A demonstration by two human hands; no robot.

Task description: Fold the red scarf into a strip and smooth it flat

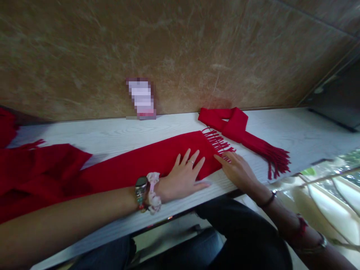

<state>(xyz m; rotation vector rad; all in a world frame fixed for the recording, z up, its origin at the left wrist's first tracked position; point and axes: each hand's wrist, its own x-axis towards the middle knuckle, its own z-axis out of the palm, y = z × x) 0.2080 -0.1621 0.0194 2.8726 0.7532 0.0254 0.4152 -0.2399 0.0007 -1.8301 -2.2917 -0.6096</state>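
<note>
A long red scarf (123, 165) lies spread along the white wood-grain tabletop (92, 131), its fringed end (216, 139) toward the right. My left hand (181, 178) rests flat on this scarf near the fringe, fingers spread, with the thumb over the table edge. At the near corner of the fringed end, my right hand (237, 170) has its thumb and fingers closed about the scarf's edge and fringe. Its other fingertips are partly hidden. Beyond the fringe lies a second, folded red scarf (234, 125) with its tassels pointing right.
More red cloth (36, 168) is bunched at the left. A pixelated upright object (142, 99) leans on the brown marbled wall (174, 56) at the table's back. A dark panel (337, 90) stands far right. Below the front edge are dark-clad legs (242, 232).
</note>
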